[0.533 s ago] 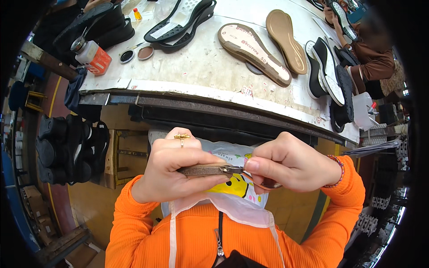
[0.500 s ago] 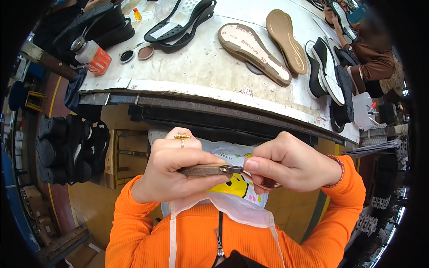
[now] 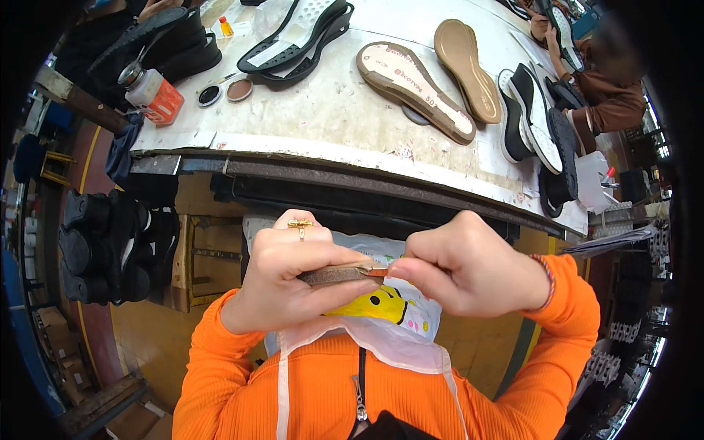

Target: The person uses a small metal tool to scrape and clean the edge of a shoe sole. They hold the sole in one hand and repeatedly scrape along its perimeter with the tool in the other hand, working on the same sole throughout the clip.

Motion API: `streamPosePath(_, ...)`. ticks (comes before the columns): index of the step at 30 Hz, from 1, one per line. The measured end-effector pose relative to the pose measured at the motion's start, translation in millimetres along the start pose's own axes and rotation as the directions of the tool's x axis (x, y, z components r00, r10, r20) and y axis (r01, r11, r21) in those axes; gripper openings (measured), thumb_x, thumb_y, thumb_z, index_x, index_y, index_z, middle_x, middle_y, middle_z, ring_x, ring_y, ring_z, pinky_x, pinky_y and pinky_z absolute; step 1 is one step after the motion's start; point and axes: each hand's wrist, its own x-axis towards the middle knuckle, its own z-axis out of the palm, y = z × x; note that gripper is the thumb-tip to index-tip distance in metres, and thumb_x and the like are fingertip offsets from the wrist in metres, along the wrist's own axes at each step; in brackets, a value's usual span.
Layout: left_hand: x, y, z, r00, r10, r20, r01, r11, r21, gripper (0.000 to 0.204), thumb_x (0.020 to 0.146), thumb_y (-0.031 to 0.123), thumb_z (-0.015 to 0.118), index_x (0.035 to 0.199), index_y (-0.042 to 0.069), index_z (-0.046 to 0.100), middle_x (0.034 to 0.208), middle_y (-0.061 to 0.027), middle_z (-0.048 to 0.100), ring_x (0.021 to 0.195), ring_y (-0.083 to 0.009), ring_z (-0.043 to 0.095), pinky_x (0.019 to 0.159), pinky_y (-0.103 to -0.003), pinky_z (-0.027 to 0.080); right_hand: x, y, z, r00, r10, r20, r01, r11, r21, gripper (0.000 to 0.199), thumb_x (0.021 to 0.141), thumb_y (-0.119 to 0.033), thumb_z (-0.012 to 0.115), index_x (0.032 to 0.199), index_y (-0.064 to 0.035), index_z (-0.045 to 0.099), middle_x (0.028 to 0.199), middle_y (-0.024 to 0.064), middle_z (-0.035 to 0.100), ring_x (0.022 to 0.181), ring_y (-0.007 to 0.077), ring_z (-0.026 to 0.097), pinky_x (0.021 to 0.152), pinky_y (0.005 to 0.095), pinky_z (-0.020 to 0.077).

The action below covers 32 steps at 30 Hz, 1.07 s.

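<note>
My left hand, with a gold ring on one finger, is closed round a brown shoe sole seen edge-on. The thumb lies on the upper side of the sole and the fingers are beneath it. At the sole's right end my right hand is closed in a pinch. An orange-red piece shows between its thumb and the sole. Whether this belongs to a small tool or to the sole is unclear, as the fist hides the remainder. Under both hands lies a white apron with a yellow printed figure.
Across the worktable lie a pinkish-lined sole, tan insoles, black soles and white-edged soles. A red-and-white bottle stands left, by two small round pots. Black soles are stacked lower left. A co-worker sits far right.
My right hand has shifted slightly left, its thumb closer to the sole's end. The dark metallic piece and dark brown part seen there before no longer show; an orange-red piece does.
</note>
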Motion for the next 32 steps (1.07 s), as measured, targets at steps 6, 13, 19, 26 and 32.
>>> streamPosePath(6, 1, 2, 5, 0.994, -0.066, -0.091, 0.052, 0.988, -0.146, 0.02, 0.066, 0.01, 0.08, 0.083, 0.002, 0.073, 0.064, -0.0074, 0.066, 0.048, -0.0102, 0.053, 0.047, -0.024, 0.036, 3, 16, 26, 0.81, -0.493, -0.318, 0.289, 0.807, -0.515, 0.03, 0.08, -0.014, 0.069, 0.061, -0.0053, 0.047, 0.051, 0.0068, 0.044, 0.042, 0.0225, 0.047, 0.04, 0.0334, 0.038)
streamPosePath(13, 2, 2, 1, 0.997, -0.04, -0.07, 0.029, 0.986, -0.162, 0.021, 0.065, 0.009, 0.08, 0.083, 0.002, 0.073, 0.063, -0.0066, 0.066, 0.048, -0.0101, 0.052, 0.046, -0.024, 0.035, -4, 2, 2, 0.802, -0.208, -0.559, 0.14, 0.977, -0.162, 0.019, 0.087, -0.009, 0.062, 0.069, -0.0014, 0.06, 0.056, 0.0095, 0.054, 0.043, 0.021, 0.051, 0.041, 0.0295, 0.0395)
streamPosePath(19, -1, 0, 2, 1.0, -0.01, -0.025, 0.009, 0.998, -0.064, 0.021, 0.063, 0.011, 0.081, 0.081, 0.006, 0.073, 0.056, -0.0007, 0.059, 0.046, -0.0101, 0.048, 0.053, -0.026, 0.031, -3, -8, -15, 0.985, 0.136, 0.11, -0.167, 0.914, 0.368, 0.038, 0.097, -0.023, 0.049, 0.07, 0.0016, 0.06, 0.056, 0.0074, 0.057, 0.046, 0.0141, 0.052, 0.046, 0.0288, 0.0424)
streamPosePath(26, -1, 4, 4, 1.0, -0.018, 0.005, 0.017, 1.0, 0.013, 0.017, 0.062, 0.012, 0.081, 0.077, 0.009, 0.072, 0.052, 0.0016, 0.052, 0.045, -0.0108, 0.046, 0.056, -0.027, 0.03, 3, -10, -15, 0.917, 0.252, 0.309, -0.372, 0.822, 0.432, 0.041, 0.099, -0.026, 0.048, 0.07, 0.0027, 0.057, 0.057, 0.0033, 0.057, 0.049, 0.0066, 0.047, 0.046, 0.0234, 0.0396)
streamPosePath(32, -1, 3, 6, 1.0, -0.019, -0.009, 0.019, 1.0, 0.02, 0.017, 0.063, 0.013, 0.081, 0.077, 0.01, 0.072, 0.052, 0.0025, 0.052, 0.046, -0.0103, 0.046, 0.059, -0.027, 0.031, 3, -11, -16, 0.904, 0.267, 0.332, -0.398, 0.808, 0.435, 0.042, 0.099, -0.027, 0.048, 0.071, 0.0026, 0.058, 0.058, 0.003, 0.057, 0.05, 0.0064, 0.047, 0.047, 0.0231, 0.04)
